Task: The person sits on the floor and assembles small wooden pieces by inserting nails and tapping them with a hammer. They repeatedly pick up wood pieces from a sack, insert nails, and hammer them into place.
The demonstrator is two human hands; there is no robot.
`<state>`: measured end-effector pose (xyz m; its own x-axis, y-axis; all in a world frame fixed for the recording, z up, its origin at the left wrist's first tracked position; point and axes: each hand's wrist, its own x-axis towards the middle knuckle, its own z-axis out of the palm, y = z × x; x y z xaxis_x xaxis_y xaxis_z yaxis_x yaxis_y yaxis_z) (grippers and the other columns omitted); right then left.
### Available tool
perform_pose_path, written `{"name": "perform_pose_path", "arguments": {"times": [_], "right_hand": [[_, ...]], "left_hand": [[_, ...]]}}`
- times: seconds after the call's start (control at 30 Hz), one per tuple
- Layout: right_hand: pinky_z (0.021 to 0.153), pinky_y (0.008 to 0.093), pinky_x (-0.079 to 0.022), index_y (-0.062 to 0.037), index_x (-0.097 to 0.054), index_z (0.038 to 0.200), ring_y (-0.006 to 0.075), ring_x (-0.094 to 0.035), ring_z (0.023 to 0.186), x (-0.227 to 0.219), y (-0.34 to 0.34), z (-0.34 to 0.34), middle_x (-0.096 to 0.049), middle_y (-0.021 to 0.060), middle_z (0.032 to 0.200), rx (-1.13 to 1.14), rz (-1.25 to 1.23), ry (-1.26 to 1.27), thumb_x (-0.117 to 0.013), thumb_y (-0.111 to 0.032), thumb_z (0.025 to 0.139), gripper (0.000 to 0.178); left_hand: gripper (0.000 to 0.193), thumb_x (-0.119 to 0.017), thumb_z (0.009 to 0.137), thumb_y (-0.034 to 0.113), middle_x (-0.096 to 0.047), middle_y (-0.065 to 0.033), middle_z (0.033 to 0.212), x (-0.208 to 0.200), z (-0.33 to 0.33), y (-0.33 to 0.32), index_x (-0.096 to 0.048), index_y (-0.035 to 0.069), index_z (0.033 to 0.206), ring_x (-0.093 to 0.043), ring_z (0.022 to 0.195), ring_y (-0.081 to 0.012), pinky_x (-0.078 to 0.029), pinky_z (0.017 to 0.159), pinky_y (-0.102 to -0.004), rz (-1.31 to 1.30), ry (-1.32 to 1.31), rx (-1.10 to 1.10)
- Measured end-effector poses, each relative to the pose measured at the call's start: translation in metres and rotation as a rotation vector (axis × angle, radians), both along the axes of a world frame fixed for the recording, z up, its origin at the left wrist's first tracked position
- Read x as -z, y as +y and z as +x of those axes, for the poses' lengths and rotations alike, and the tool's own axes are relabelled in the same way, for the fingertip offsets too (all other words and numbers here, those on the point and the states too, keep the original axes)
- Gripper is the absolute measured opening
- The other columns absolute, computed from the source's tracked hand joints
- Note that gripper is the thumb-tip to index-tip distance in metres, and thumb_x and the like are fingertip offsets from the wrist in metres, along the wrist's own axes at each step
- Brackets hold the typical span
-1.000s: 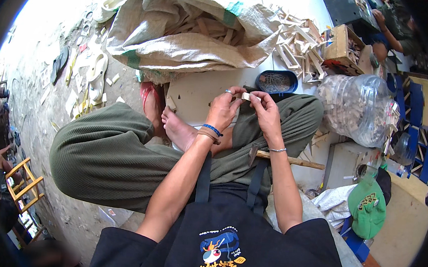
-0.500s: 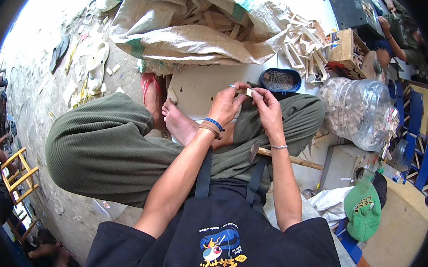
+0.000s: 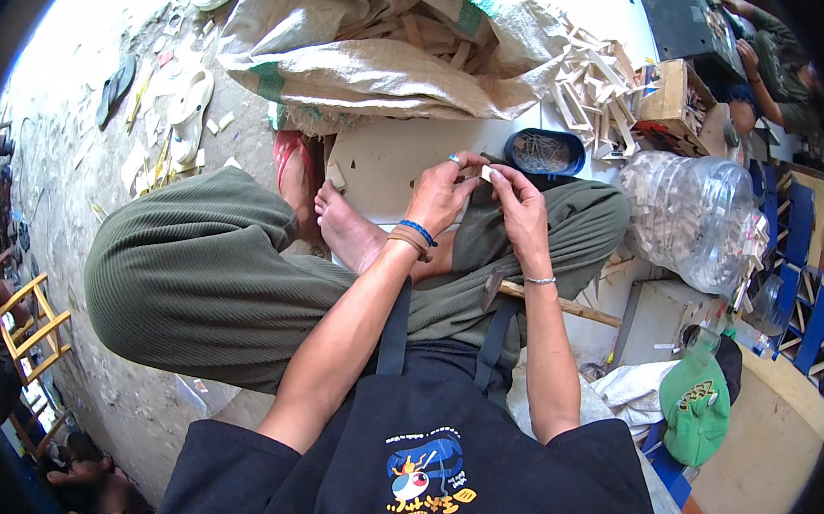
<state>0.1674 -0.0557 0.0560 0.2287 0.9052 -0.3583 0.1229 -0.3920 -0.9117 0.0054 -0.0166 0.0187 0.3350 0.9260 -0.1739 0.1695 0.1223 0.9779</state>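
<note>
My left hand (image 3: 438, 194) and my right hand (image 3: 522, 210) meet above my lap, both pinching a small pale wood piece (image 3: 486, 173) between thumb and fingertips. Fingers cover part of the piece. A blue oval container of nails (image 3: 545, 155) stands just beyond my right hand. Across my right thigh, partly under my right forearm, lies a hammer (image 3: 575, 311) with a wooden handle. A pale board (image 3: 380, 164) rests in front of me, beside my bare foot, with another small wood block (image 3: 335, 176) at the toes.
Ahead is a large woven sack (image 3: 377, 78) of wood pieces. To its right are a heap of wooden strips (image 3: 600, 93), a wooden box (image 3: 671, 103) and a clear plastic jar (image 3: 687, 214). A green cap (image 3: 698, 406) lies right. Other people sit at both edges.
Both hands stay together on the small wood piece, which has turned slightly between the fingertips. The view has shifted a little. The hammer still lies on my thigh.
</note>
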Motion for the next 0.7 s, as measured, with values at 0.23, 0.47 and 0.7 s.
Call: {"name": "perform_pose_path", "arguments": {"times": [0.23,0.47,0.7], "right_hand": [[0.064,0.0194,-0.039,-0.0028,-0.076,0.119,0.0019,-0.051,0.074,0.0020,0.0008,0.0017,-0.063,-0.0064,0.083,-0.006,-0.023,0.002,-0.069,-0.028,0.104,0.030],[0.062,0.0185,-0.037,-0.0046,-0.076,0.120,0.0006,-0.050,0.073,0.0034,0.0016,0.0010,-0.063,-0.0075,0.084,-0.017,-0.030,-0.035,-0.069,-0.029,0.104,0.030],[0.063,0.0196,-0.039,-0.0029,-0.076,0.118,0.0017,-0.051,0.074,0.0030,0.0019,0.0019,-0.063,-0.0066,0.082,-0.013,-0.035,-0.040,-0.070,-0.029,0.103,0.031]], "left_hand": [[0.029,-0.070,0.098,0.008,-0.077,-0.0160,0.113,-0.0027,-0.0005,0.0011,-0.068,0.005,0.126,-0.076,0.109,-0.0268,-0.060,0.090,-0.0363,0.000,0.004,0.006],[0.029,-0.071,0.097,0.009,-0.078,-0.0159,0.114,-0.0008,-0.0013,0.0026,-0.069,0.004,0.125,-0.075,0.110,-0.0255,-0.059,0.092,-0.0353,-0.041,-0.036,-0.004],[0.032,-0.074,0.094,0.013,-0.077,-0.0161,0.114,0.0021,-0.0028,0.0048,-0.070,0.005,0.125,-0.075,0.107,-0.0314,-0.059,0.089,-0.0402,-0.034,-0.036,0.009]]}}
